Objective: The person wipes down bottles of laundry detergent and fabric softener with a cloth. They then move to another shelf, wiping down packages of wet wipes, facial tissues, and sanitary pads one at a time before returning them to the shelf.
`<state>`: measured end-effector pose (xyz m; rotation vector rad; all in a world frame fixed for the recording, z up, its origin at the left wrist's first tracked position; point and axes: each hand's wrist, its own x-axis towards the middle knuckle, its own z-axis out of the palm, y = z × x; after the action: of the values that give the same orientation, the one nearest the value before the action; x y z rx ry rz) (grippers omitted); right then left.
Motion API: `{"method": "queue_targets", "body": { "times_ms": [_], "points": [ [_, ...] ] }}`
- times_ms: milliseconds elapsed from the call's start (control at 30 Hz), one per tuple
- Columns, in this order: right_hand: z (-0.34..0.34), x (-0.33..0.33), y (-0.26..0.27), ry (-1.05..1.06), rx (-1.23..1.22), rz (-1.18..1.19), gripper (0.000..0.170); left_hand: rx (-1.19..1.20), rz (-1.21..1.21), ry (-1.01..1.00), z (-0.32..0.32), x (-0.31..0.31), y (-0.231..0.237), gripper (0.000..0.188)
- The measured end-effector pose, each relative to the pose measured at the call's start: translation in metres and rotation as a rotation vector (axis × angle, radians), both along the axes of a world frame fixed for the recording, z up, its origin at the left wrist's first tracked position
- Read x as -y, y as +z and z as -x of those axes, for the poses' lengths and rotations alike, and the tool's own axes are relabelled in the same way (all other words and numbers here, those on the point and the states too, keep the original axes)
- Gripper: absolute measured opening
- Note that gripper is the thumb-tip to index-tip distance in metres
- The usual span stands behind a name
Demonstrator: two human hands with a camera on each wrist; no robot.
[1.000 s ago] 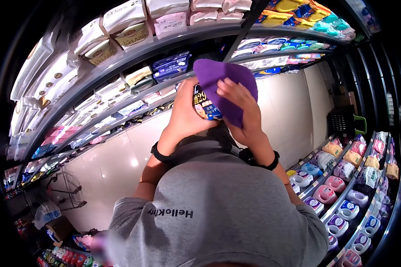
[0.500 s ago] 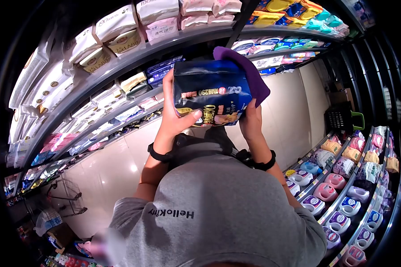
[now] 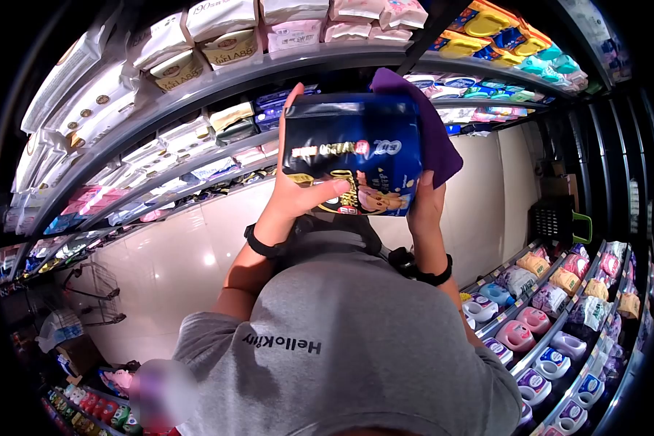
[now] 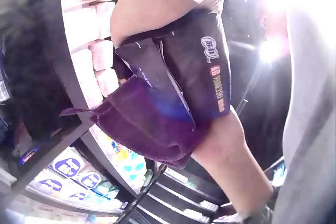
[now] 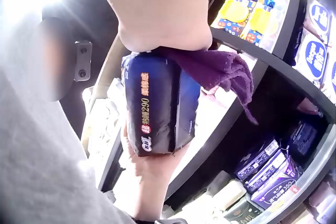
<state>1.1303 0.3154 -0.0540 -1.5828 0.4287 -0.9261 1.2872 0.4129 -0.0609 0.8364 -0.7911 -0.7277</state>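
A dark blue pack of sanitary pads (image 3: pixel 349 134), printed with 290, is held up in front of the chest. My left hand (image 3: pixel 291 196) grips its left end, with the thumb lying across the printed side. At the opposite end, my right hand (image 3: pixel 426 207) holds a purple cloth (image 3: pixel 439 138) against the pack. In the left wrist view the cloth (image 4: pixel 142 119) drapes down past the pack's end. The right wrist view shows the cloth (image 5: pixel 226 71) bunched under my right hand (image 5: pixel 168 35), whose fingers are mostly hidden there.
Ahead, a curved-looking shelf (image 3: pixel 269 69) carries rows of white and pink packs. Detergent bottles (image 3: pixel 534 385) line the shelves at the right. A black basket with a green handle (image 3: pixel 581 227) stands beyond them. A shopping cart (image 3: pixel 94 291) is on the floor at left.
The cloth has gone from covering the pack's face to its right end. The pack has turned to show its long printed side, and the right hand has dropped lower.
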Motion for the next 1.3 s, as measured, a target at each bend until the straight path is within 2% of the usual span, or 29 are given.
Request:
{"method": "queue_targets", "body": {
  "times_ms": [67,100,133,167,200,333,367,400,500,567,600,633,700,733,767,833,867,933,1000,1033,1067,1100,1200,1233,1300],
  "points": [
    [0.001,0.000,0.002,0.033,-0.016,0.041,0.055,-0.177,-0.074,-0.028,0.003,-0.006,0.004,0.104],
    [0.002,-0.001,0.004,0.061,-0.025,0.060,0.056,-0.133,0.112,0.032,0.001,0.001,0.009,0.102],
    [0.005,-0.004,0.007,0.094,-0.057,0.028,0.059,-0.156,0.086,0.057,0.003,0.000,0.013,0.096],
    [0.002,-0.004,0.016,0.100,-0.058,0.144,0.062,-0.178,0.061,0.083,0.004,-0.001,0.014,0.092],
    [0.004,-0.005,0.016,0.123,-0.088,0.153,0.063,-0.179,0.062,0.084,0.002,-0.001,0.011,0.092],
    [0.011,-0.012,0.019,0.147,-0.159,0.156,0.066,-0.304,-0.043,0.014,-0.005,-0.006,-0.012,0.081],
    [0.011,-0.012,0.020,0.139,-0.153,0.160,0.068,-0.306,-0.051,0.019,-0.005,-0.006,-0.001,0.081],
    [0.023,-0.007,-0.009,0.009,-0.126,0.126,0.066,-0.272,-0.075,-0.021,-0.004,-0.007,0.014,0.085],
    [0.012,0.001,0.007,-0.075,-0.151,-0.026,0.060,-0.216,-0.048,-0.151,0.000,-0.009,0.013,0.091],
    [-0.010,0.009,0.030,0.086,-0.057,0.072,0.057,-0.323,-0.105,-0.186,0.008,-0.014,0.008,0.089],
    [-0.012,0.007,0.030,0.074,-0.096,0.022,0.054,-0.356,-0.107,-0.180,0.008,-0.014,0.005,0.089],
    [-0.012,0.008,0.026,0.121,-0.130,0.016,0.052,-0.420,-0.166,-0.139,0.008,-0.019,0.001,0.077],
    [-0.014,0.006,0.017,0.187,-0.066,0.142,0.052,-0.414,-0.147,-0.081,0.004,-0.027,-0.010,0.062],
    [-0.010,0.001,0.013,0.223,-0.064,0.125,0.051,-0.465,-0.157,-0.042,0.004,-0.030,-0.008,0.052],
    [-0.005,0.000,0.002,0.269,-0.098,0.123,0.050,-0.522,-0.153,0.001,0.005,-0.033,-0.004,0.053],
    [-0.005,-0.003,-0.006,0.347,-0.008,0.272,0.051,-0.481,-0.101,0.106,0.000,-0.038,-0.004,0.048],
    [-0.003,-0.007,-0.003,0.388,-0.054,0.279,0.052,-0.479,-0.124,0.166,0.000,-0.042,-0.001,0.047],
    [0.001,-0.014,0.007,0.448,-0.134,0.270,0.056,-0.540,-0.120,0.152,-0.003,-0.051,-0.006,0.049],
    [0.001,0.003,-0.009,0.492,-0.063,0.479,0.056,-0.578,-0.108,0.142,0.003,-0.048,0.004,0.050],
    [-0.001,0.011,-0.006,0.481,-0.051,0.593,0.056,-0.543,-0.202,0.160,0.005,-0.049,0.006,0.050],
    [-0.006,0.010,0.002,0.410,-0.043,0.607,0.056,-0.482,-0.250,0.133,0.008,-0.047,0.012,0.049],
    [-0.004,0.024,-0.002,0.454,-0.035,0.618,0.057,-0.420,-0.296,0.101,0.013,-0.043,0.017,0.049],
    [-0.010,0.013,0.039,0.435,0.057,0.080,0.061,-0.448,-0.256,0.109,0.028,-0.032,0.014,0.051],
    [-0.015,0.026,0.032,0.382,0.071,0.279,0.060,-0.432,-0.242,0.131,0.032,-0.028,0.017,0.051],
    [-0.004,0.022,0.024,0.282,-0.118,-0.248,0.056,-0.434,-0.219,0.195,0.041,-0.021,0.028,0.052]
  ]
}}
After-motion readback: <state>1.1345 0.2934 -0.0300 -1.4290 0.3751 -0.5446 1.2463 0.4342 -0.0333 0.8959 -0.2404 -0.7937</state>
